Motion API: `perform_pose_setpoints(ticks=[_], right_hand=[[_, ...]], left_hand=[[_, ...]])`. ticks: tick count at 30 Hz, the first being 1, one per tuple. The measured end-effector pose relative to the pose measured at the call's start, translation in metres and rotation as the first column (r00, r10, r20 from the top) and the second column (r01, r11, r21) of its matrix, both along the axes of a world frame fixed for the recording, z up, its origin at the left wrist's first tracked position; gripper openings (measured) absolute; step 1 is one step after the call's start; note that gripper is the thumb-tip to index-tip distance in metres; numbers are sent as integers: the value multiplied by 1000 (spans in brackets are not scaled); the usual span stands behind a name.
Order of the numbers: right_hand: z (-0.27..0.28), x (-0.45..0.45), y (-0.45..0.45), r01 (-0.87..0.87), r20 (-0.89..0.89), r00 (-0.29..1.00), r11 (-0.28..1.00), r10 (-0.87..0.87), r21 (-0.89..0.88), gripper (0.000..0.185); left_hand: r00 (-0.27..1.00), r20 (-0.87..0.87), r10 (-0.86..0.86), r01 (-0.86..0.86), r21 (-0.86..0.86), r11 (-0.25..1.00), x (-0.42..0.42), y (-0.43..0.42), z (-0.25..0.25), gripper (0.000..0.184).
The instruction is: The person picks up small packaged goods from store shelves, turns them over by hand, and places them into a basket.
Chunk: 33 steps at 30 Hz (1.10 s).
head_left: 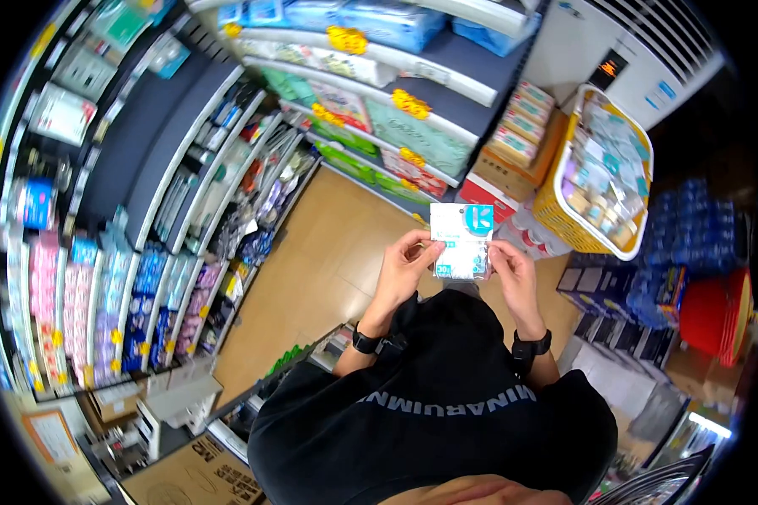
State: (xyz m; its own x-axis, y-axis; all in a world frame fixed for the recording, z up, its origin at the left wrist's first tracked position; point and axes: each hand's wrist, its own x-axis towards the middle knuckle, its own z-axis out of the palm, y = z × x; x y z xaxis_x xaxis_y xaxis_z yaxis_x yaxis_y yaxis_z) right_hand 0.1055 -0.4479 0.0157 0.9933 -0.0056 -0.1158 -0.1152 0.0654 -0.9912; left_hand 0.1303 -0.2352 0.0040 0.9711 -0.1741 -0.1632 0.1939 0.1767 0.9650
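A small flat packet (461,241), white with teal printing and a round teal logo at one corner, is held up in front of my chest. My left hand (409,265) pinches its left edge between thumb and fingers. On the opposite side, my right hand (515,279) grips the lower right edge with its fingertips. To the right stands a yellow basket (556,189) with a white rim, heaped with similar white-and-teal packets (602,139) and some small containers (598,212) whose kind I cannot make out.
Shelves of packaged goods (143,286) line the left, and a shelf unit with yellow price tags (413,105) stands ahead. Beside the basket are cardboard boxes (514,156) and a white appliance (623,50). Blue bottle packs (682,227) and red basins (716,316) stand at right.
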Motion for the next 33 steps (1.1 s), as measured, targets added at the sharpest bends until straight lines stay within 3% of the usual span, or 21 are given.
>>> perform_pose_setpoints(ticks=[6, 18, 24, 30, 33], right_hand=[[-12, -1, -56, 187, 29, 982, 981, -186, -58, 20], [-2, 33, -185, 404, 41, 914, 915, -403, -5, 20], [-2, 46, -249, 455, 90, 889, 888, -448, -68, 20], [6, 62, -297, 472, 168, 867, 881, -469, 23, 28], [10, 68, -317, 467, 163, 875, 884, -457, -29, 35]], left_hand=[[984, 5, -181, 181, 6, 984, 36, -61, 5, 15], [921, 88, -379, 372, 86, 924, 112, -204, 10, 20], [888, 146, -436, 446, -36, 895, 138, -269, 11, 26], [882, 151, -447, 446, 36, 894, 155, -316, 21, 27], [886, 124, -447, 446, 41, 894, 158, -334, 23, 30]])
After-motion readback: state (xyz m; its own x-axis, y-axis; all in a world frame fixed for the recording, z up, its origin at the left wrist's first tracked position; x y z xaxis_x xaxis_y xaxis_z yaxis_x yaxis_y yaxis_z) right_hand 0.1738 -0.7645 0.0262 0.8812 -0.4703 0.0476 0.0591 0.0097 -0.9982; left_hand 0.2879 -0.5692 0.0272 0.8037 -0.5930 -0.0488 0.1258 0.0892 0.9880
